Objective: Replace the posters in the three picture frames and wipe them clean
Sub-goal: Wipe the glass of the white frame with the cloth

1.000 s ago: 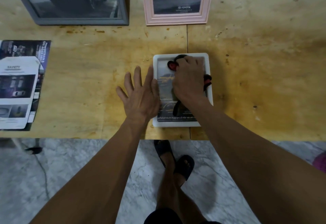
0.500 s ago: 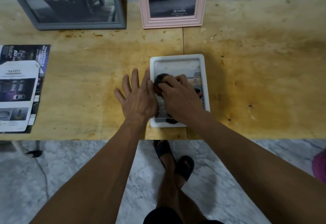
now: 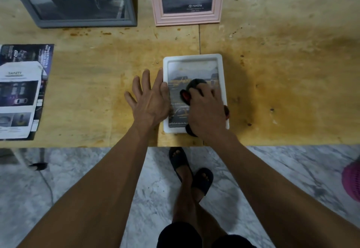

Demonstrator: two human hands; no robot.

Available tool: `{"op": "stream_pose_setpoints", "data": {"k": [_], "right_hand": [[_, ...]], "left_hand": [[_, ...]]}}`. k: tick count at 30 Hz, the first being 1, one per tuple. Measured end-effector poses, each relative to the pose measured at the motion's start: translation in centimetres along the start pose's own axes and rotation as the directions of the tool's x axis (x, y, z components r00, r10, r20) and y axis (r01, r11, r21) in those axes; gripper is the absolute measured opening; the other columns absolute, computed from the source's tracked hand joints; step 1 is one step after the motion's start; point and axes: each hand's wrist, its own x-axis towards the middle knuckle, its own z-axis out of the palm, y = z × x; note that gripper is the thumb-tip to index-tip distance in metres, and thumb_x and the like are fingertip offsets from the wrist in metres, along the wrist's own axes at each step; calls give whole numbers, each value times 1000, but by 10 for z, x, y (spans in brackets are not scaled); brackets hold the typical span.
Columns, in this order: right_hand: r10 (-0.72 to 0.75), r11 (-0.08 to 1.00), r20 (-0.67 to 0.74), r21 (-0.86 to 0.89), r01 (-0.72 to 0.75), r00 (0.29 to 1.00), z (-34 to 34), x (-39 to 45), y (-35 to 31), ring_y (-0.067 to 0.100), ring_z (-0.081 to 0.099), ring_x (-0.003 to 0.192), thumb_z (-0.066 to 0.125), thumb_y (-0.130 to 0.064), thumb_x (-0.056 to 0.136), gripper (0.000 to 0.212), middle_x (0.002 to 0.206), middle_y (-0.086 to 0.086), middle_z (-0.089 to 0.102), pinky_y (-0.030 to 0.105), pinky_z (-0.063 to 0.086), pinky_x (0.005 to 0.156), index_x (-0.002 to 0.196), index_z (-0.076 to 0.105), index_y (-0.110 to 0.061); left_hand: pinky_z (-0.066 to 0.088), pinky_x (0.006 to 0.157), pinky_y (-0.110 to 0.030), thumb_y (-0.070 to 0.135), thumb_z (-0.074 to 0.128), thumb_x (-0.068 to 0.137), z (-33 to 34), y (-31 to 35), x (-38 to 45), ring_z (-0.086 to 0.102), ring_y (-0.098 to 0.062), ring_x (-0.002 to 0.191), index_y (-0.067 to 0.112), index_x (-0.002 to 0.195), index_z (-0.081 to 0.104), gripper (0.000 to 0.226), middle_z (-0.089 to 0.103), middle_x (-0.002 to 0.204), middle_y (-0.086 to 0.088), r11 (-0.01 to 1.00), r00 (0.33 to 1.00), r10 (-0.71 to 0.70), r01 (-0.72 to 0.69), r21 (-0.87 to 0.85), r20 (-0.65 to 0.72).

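Note:
A small white picture frame [image 3: 192,58] lies flat near the table's front edge, with a car poster under its glass. My right hand [image 3: 206,111] grips a dark cloth with red patches [image 3: 194,84] and presses it on the glass, covering the frame's lower right part. My left hand [image 3: 149,99] lies flat with fingers spread, partly on the table, its thumb side against the frame's left border. A grey frame [image 3: 85,22] and a pink frame [image 3: 187,18] stand at the back, each holding a car poster.
Loose car brochures [image 3: 21,91] lie on the wooden table [image 3: 282,76] at the left. The table's front edge runs just below the white frame. Marble floor, my sandalled feet [image 3: 191,167] and a pink object [image 3: 352,181] at the right edge are below.
My right hand slid the cloth from the frame's top down toward its lower left, then across to the middle and right. My left hand stayed put against the frame.

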Motion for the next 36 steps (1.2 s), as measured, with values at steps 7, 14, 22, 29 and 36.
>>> {"op": "stream_pose_setpoints", "data": {"k": [7, 14, 22, 29, 36], "right_hand": [[-227, 970, 97, 118, 215, 969, 5, -14, -25, 31, 43, 102, 45, -15, 89, 26, 119, 6, 54, 40, 38, 83, 108, 62, -11], [-149, 985, 29, -78, 151, 988, -32, -29, 25, 27, 48, 99, 49, -2, 85, 26, 111, 7, 59, 38, 33, 87, 104, 65, -10], [-189, 976, 191, 140, 164, 963, -23, -36, -18, 26, 39, 110, 54, -6, 83, 40, 124, 1, 54, 37, 36, 89, 120, 61, -17], [-254, 966, 141, -17, 258, 957, -33, -53, 15, 27, 37, 113, 48, -11, 89, 33, 125, 0, 52, 41, 36, 88, 118, 62, -20], [-273, 925, 148, -231, 302, 951, -43, -51, 52, 33, 45, 98, 60, -6, 80, 9, 98, 7, 56, 42, 41, 69, 84, 67, -9]], "left_hand": [[-8, 114, -64, 52, 21, 105, -5, 1, 6, -14, -27, 151, 46, 155, 15, 50, -4, 166, 5, 999, 999, -26, 28, -45, 42], [-9, 115, -63, 50, 15, 105, -1, 5, 3, -13, -26, 151, 48, 154, 13, 49, -3, 166, 7, 999, 999, -43, 43, -28, 4], [-10, 115, -64, 52, 12, 104, 3, 4, 4, -14, -28, 151, 47, 154, 9, 51, -4, 166, 5, 999, 999, -32, 32, -7, -2], [-8, 115, -65, 50, 12, 105, 3, 8, 0, -13, -28, 152, 45, 154, 13, 50, -1, 166, 5, 999, 999, -42, 41, -33, -28], [-7, 116, -65, 49, 12, 105, 3, 9, -1, -11, -28, 152, 44, 155, 14, 50, 1, 166, 3, 999, 998, -44, 43, -25, -41]]}}
